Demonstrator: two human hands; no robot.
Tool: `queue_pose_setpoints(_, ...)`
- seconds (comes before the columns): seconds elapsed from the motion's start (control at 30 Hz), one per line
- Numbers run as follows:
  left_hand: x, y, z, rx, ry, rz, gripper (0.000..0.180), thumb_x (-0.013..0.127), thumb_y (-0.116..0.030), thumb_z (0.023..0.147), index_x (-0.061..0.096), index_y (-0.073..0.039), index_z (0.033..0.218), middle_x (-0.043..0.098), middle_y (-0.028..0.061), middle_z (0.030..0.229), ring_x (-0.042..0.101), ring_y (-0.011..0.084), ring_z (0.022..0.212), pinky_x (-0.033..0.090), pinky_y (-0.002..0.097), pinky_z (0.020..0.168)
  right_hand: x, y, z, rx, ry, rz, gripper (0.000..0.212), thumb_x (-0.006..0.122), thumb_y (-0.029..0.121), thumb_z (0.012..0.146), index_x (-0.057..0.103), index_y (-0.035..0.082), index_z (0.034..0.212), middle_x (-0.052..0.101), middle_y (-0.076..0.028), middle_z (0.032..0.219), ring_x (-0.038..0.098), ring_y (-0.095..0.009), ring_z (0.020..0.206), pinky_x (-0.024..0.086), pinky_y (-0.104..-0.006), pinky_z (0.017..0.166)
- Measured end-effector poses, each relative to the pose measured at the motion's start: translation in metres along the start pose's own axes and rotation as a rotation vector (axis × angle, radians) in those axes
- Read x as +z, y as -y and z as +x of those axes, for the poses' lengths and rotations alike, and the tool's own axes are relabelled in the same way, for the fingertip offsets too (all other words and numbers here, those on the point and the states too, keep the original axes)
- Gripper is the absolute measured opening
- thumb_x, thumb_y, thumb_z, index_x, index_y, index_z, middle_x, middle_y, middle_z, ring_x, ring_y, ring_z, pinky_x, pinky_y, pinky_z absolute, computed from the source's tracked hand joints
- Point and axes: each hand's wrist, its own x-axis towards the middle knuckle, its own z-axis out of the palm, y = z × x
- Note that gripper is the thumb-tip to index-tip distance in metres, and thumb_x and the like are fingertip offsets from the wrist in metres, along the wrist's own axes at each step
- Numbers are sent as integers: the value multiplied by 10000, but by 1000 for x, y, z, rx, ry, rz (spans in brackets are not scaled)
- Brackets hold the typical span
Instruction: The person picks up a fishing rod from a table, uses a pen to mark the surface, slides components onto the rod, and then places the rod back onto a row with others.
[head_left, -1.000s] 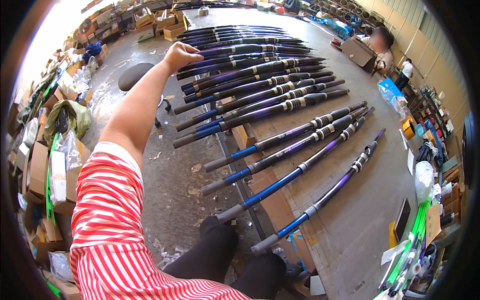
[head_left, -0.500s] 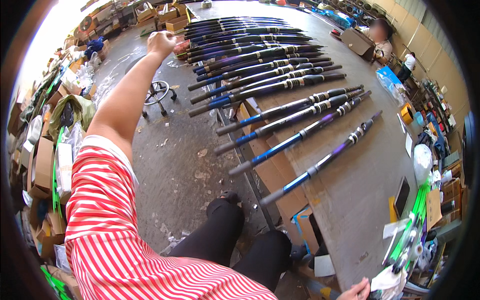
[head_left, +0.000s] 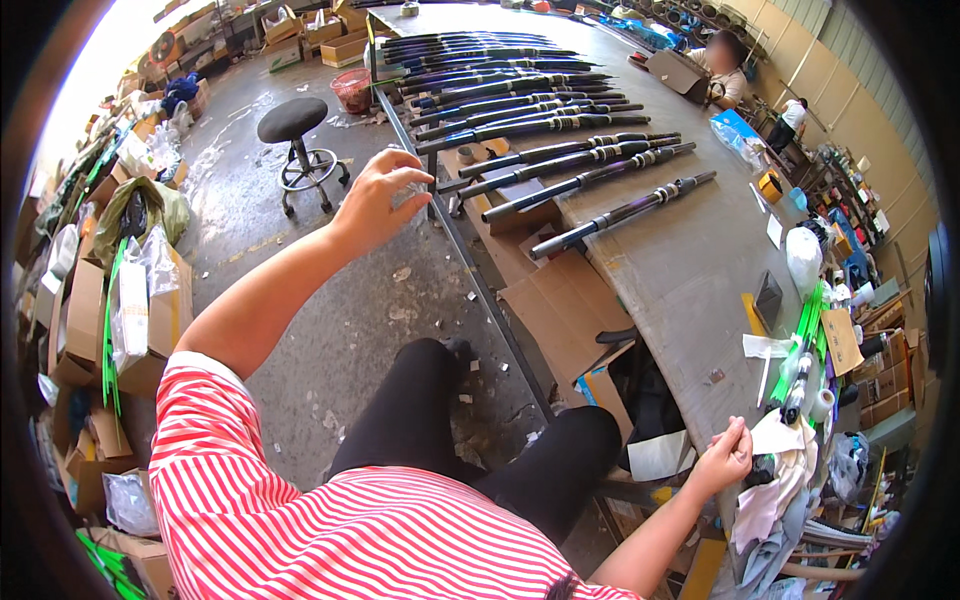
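Observation:
Several dark telescopic fishing rods (head_left: 620, 212) lie side by side on the grey table (head_left: 690, 300), their butt ends toward its left edge. My left hand (head_left: 385, 200) is raised over the floor, left of those butt ends, with fingers apart and nothing visible in them. At the table's near right, my right hand (head_left: 725, 458) is closed, thumb and fingertips together. Anything inside its fingers is hidden or too small to name. Pale cloths (head_left: 775, 480) lie just beside it.
A round black stool (head_left: 292, 120) and a red basket (head_left: 352, 90) stand left of the table. Cardboard boxes (head_left: 160, 300) crowd the left side. Green rods (head_left: 812, 325) and a white tape roll (head_left: 822, 404) lie at right. Another person (head_left: 718, 70) is across the table.
My left hand has come down and nearer from the far end of the rods, and its fingers have spread. My right hand shows more fully, higher in the picture; the whole view has shifted.

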Motion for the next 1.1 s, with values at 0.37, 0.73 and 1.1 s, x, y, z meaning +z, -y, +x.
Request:
queue_pose_setpoints(0.37,12,-19,1,-101,114,37,188,635,-168,772,648,-69,932,584,108,949,588,225,837,482,311,718,89,54,-90,-435,677,483,104,611,98,777,606,22,706,586,-131,627,581,-293,560,440,-334,494)
queue_pose_setpoints(0.73,86,34,68,-1131,450,-600,365,548,-389,849,622,-32,855,644,85,769,622,186,675,484,337,537,147,-4,-132,-550,1078,222,133,606,176,775,610,58,713,609,-104,672,585,-301,621,455,-375,543)
queue_pose_setpoints(1.1,91,17,48,-1364,281,-1295,106,623,-138,811,608,-33,818,590,11,679,494,63,516,410,196,455,177,15,-137,-702,1150,268,180,569,205,811,533,85,682,558,-77,608,573,-264,568,452,-366,501)
